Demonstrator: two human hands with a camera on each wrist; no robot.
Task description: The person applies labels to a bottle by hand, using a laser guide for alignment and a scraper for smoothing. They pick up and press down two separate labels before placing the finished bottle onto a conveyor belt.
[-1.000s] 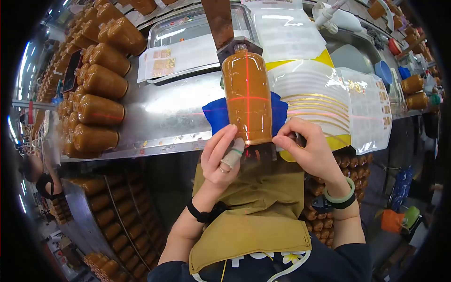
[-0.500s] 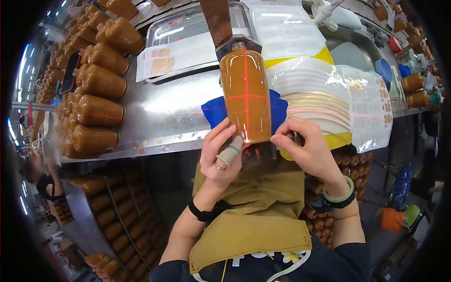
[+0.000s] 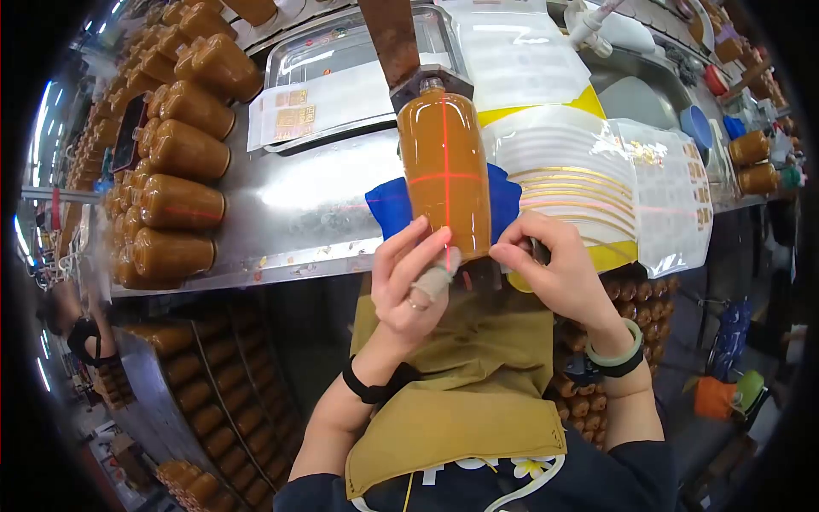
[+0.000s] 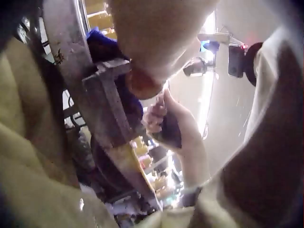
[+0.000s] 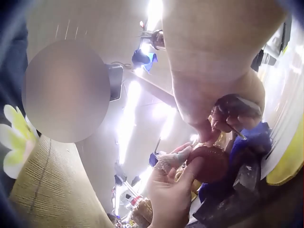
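A brown glossy bottle (image 3: 444,171) lies with its neck away in a dark metal holder (image 3: 433,78), blue cloth (image 3: 390,207) showing on both sides. At its near left edge, my left hand (image 3: 409,286) grips the base end; one digit wears a pale cover. The right wrist view shows the left thumb against the round base (image 5: 209,164). My right hand (image 3: 554,269) is at the base's right edge, thumb and finger pinched together. Its curled fingers hold a thin dark tool (image 5: 236,130), mostly hidden. Whether the right fingertips touch the bottle is unclear.
Rows of brown bottles (image 3: 183,200) line the metal table's (image 3: 299,200) left side. Behind are a tray (image 3: 341,85) and printed sheets. White sheets with gold strips (image 3: 576,192) lie to the right. Racks of bottles (image 3: 205,375) stand below.
My left hand has shifted right, its fingers now farther across the bottle's near end. The right hand has barely moved. The bottle remains in its holder.
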